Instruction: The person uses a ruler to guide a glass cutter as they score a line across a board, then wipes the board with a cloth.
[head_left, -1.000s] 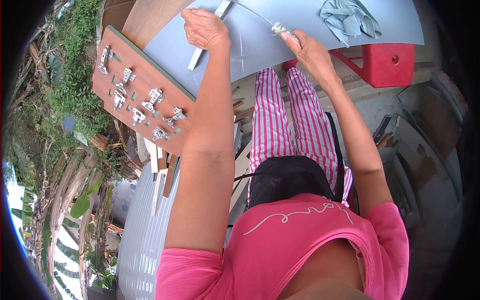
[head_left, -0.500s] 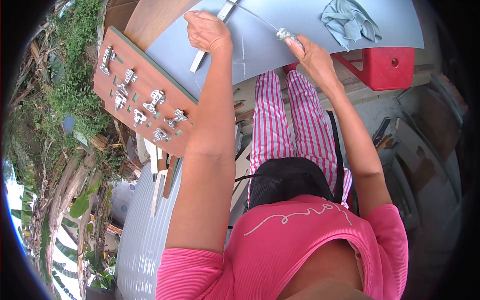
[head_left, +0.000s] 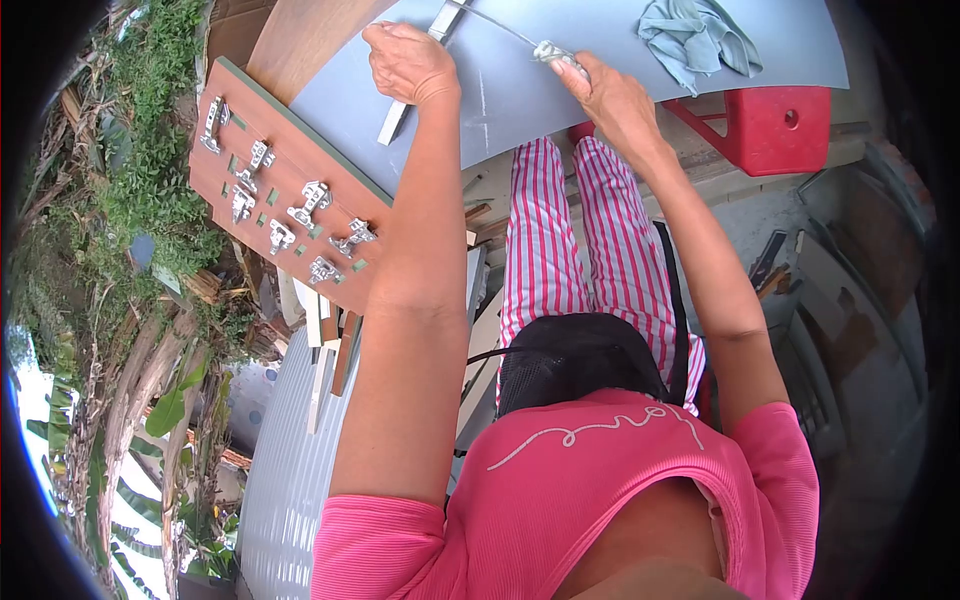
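Note:
Near the top of the view, my left hand (head_left: 410,62) is closed in a fist beside a pale narrow bar (head_left: 395,118) that lies on the blue-grey sheet (head_left: 540,110). What its fingers grip, if anything, is hidden. To the right, my right hand (head_left: 612,100) is wrapped round the pale, whitish handle (head_left: 552,52) of a tool. A thin metal shaft (head_left: 500,24) runs from that handle up and left toward the bar, above my left hand. The tip of the shaft is out of view.
A brown board (head_left: 260,205) with several metal hinges (head_left: 314,200) lies at the left. A crumpled light-blue cloth (head_left: 700,40) rests on the sheet at the upper right, above a red plastic stool (head_left: 785,130). Plants (head_left: 160,150) fill the far left.
My right hand and the tool have moved left and slightly up. My left hand has shifted slightly left, still closed.

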